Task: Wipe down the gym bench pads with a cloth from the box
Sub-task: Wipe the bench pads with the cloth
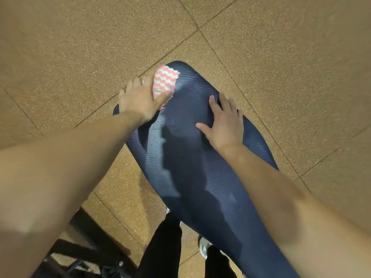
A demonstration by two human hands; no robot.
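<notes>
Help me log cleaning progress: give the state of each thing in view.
cloth: lying on the bench pad's far left corner, partly under the left hand
left hand: open, pressing the cloth down
right hand: open, flat on the pad, holding nothing
bench pad: uncovered; wet or dry unclear

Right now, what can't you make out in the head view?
Head view only:
- cloth box: out of frame.
- pink zigzag cloth: near part hidden under the left hand.
- bench pad: near end cut off by the bottom edge.
- black frame: blurred, bottom left.
</notes>
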